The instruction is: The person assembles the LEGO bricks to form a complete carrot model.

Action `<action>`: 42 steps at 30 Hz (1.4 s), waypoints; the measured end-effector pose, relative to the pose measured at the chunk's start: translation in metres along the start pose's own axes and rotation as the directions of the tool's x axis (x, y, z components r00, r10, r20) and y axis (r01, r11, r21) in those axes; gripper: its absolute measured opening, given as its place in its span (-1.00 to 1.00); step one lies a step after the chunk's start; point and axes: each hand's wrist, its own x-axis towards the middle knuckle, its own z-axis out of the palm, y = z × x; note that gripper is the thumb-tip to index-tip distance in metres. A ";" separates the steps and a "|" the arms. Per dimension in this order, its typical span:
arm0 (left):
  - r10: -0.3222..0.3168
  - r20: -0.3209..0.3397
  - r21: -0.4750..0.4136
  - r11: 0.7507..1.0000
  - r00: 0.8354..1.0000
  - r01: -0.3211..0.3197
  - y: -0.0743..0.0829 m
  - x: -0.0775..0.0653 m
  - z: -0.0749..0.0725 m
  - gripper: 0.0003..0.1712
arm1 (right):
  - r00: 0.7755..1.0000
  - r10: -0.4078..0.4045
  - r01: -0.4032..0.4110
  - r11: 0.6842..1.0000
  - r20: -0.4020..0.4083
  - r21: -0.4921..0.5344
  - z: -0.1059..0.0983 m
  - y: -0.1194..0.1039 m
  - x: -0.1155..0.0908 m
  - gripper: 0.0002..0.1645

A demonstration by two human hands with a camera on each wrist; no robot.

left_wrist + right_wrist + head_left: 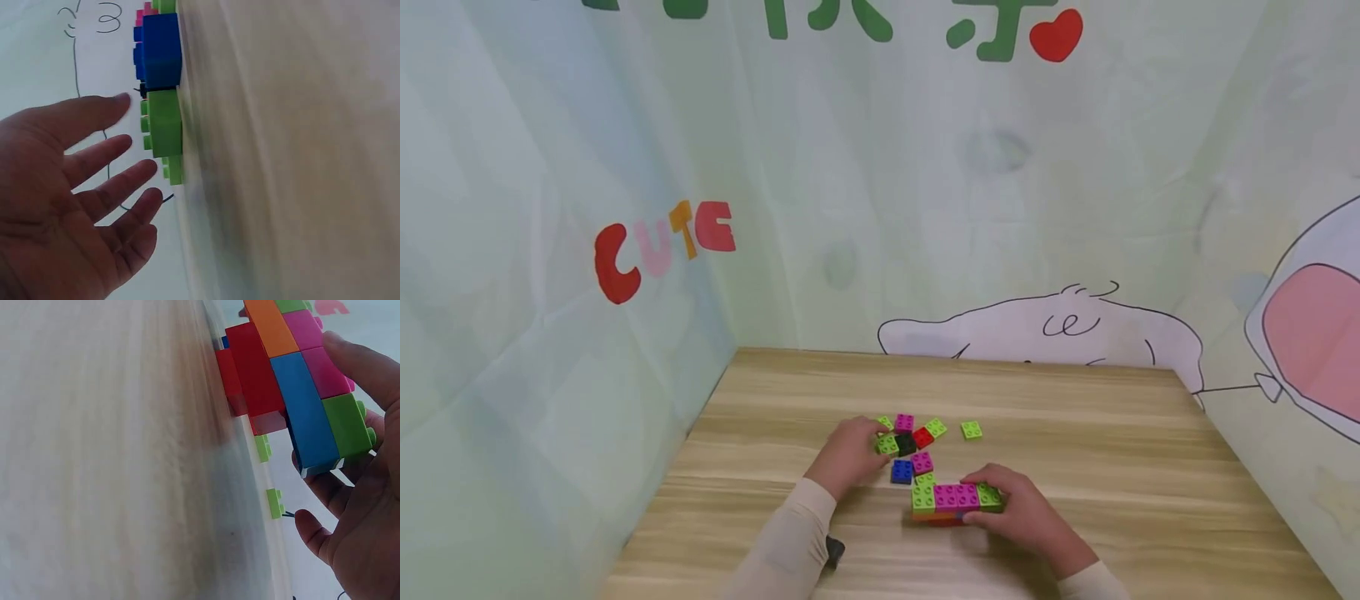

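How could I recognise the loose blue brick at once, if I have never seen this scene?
On the wooden table, look between the left hand and the block assembly that the right hand grips. The blue brick lies there, beside a magenta brick. No other loose brick is blue.

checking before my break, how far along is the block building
Looks done: a multi-layer block stack. In hand: the right hand grips that stack; the left hand is open beside a light green block. Remaining, probably: the loose blocks beyond the stack, not yet attached.
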 end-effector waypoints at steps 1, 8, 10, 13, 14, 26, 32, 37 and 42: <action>-0.001 0.014 0.003 1.000 1.000 0.001 -0.002 0.003 0.001 -0.54 | 1.000 0.004 -0.004 1.000 0.001 0.012 0.000 0.001 0.000 -0.48; -0.060 0.047 -0.010 0.998 0.997 0.060 -0.003 0.014 0.006 -0.64 | 1.000 0.024 -0.024 0.999 0.003 0.037 0.003 0.005 -0.001 -0.41; -0.071 0.042 -0.014 0.997 0.997 0.071 0.000 0.011 0.003 -0.64 | 0.999 0.043 -0.043 0.998 -0.004 0.053 0.003 0.006 -0.002 -0.41; -0.057 0.031 -0.039 0.998 0.998 0.058 0.011 0.003 -0.003 -0.59 | 0.997 0.080 -0.078 0.993 -0.019 0.091 0.003 0.008 -0.003 -0.50; -0.036 0.031 -0.052 0.998 0.999 0.037 0.016 -0.002 -0.005 -0.58 | 0.996 0.083 -0.080 0.992 -0.026 0.103 0.003 0.009 -0.004 -0.54; 0.285 0.135 0.057 0.954 0.949 -0.295 0.073 -0.039 -0.013 -0.59 | 0.998 0.039 -0.031 0.988 -0.050 0.148 0.006 0.014 -0.003 -0.63; 0.302 0.148 0.103 0.942 0.942 -0.318 0.074 -0.039 -0.007 -0.61 | 0.998 0.018 -0.008 0.987 -0.061 0.163 0.007 0.013 -0.004 -0.64; 0.341 0.159 0.188 0.911 0.927 -0.367 0.081 -0.040 -0.007 -0.64 | 0.997 0.028 -0.017 0.986 -0.069 0.166 0.007 0.014 -0.003 -0.63; 0.375 0.148 0.233 0.886 0.915 -0.401 0.082 -0.038 -0.008 -0.66 | 0.996 0.043 -0.031 0.988 -0.073 0.153 0.007 0.014 -0.001 -0.63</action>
